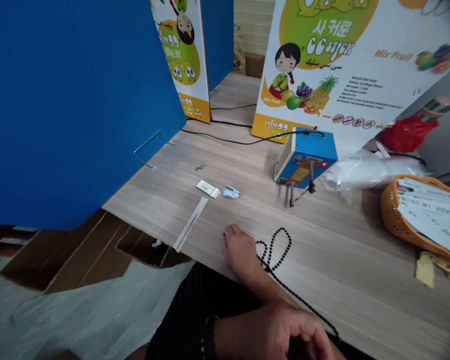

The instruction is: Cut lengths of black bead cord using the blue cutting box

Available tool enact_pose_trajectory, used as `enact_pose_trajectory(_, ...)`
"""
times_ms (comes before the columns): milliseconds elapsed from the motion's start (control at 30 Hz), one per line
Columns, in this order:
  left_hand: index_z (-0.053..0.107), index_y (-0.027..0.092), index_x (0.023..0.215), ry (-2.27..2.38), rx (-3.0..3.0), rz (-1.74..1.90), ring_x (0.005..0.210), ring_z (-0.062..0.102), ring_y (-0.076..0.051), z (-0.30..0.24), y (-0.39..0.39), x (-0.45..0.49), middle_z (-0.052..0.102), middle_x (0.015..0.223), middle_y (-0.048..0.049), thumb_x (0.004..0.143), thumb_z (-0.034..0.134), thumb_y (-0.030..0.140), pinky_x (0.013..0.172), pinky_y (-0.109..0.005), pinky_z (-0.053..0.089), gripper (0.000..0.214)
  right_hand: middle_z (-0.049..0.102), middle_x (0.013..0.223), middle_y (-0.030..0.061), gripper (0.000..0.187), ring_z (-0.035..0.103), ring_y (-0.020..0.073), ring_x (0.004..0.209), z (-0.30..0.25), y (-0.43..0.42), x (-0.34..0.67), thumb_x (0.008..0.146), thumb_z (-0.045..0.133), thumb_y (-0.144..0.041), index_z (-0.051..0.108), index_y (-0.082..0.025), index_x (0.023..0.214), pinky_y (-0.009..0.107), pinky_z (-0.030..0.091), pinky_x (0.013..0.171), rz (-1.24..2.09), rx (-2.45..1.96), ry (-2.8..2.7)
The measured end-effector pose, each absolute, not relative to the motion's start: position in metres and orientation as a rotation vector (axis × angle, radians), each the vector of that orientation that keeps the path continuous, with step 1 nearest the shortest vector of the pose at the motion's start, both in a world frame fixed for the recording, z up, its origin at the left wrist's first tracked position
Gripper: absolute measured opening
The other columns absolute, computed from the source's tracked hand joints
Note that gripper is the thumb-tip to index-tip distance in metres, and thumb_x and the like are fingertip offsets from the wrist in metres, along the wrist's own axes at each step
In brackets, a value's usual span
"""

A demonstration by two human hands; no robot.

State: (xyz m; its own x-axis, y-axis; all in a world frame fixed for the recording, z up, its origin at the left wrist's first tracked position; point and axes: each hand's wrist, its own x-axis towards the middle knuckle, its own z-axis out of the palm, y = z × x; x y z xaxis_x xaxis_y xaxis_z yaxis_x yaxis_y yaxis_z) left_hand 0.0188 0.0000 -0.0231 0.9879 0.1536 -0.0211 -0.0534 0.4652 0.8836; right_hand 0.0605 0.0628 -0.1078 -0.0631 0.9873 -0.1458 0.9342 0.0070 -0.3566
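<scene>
My right hand [240,252] rests on the pale wood-grain table [153,200], its fingers curled lightly and holding nothing. A string of black beads [285,252] lies in loops just beside that hand and runs down along the forearm. My left hand [273,335] is at the bottom edge of the view, lying across the right forearm, with a dark beaded band on its wrist. Its fingers are bunched, and I cannot see whether they hold anything. Farther up the table lie a small pale blue clip [231,192], a green-and-white packet [206,188] and a white paper strip [190,225].
A blue box device [305,157] with a red light and metal prongs stands beyond the hands. An orange basket [399,220] holds printed paper. White plastic [363,170], a red bag [408,135], printed fruit boards [333,55] and a blue partition [78,110] surround the table.
</scene>
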Motion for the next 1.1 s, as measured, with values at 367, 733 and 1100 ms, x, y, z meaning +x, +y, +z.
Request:
enact_pose_trajectory(367,0.056,0.017,0.077,0.646,1.446,0.528,0.058,0.042,-0.011,0.005,0.085,0.031,0.047,0.064,0.0019,0.074,0.059,0.024,0.054,-0.02,0.034,0.008,0.052,0.069,-0.0017,0.009,0.047,0.013,0.057,-0.084,0.026,0.205,0.089,0.047,-0.025,0.052,-0.018,0.087,0.022,0.037,0.054,0.746,-1.706,-1.157)
enact_pose_trajectory(733,0.059,0.017,0.082,0.93,1.839,0.701,0.059,0.047,-0.013,-0.077,0.169,0.135,0.054,0.064,0.0025,0.077,0.055,0.032,0.058,-0.023,0.035,0.016,0.059,0.078,0.0017,0.013,0.05,0.0155,0.067,-0.092,0.078,0.288,0.091,0.048,-0.024,0.058,-0.018,0.084,0.024,0.035,0.063,0.418,-1.663,-1.287)
enact_pose_trajectory(1100,0.06,0.017,0.086,0.876,1.874,0.692,0.067,0.055,-0.015,-0.099,0.176,0.146,0.06,0.073,0.0003,0.079,0.055,0.033,0.064,-0.023,0.041,0.017,0.059,0.079,0.0018,0.011,0.053,0.0165,0.073,-0.1,0.082,0.286,0.092,0.049,-0.02,0.057,-0.018,0.084,0.024,0.036,0.068,0.434,-1.594,-1.293)
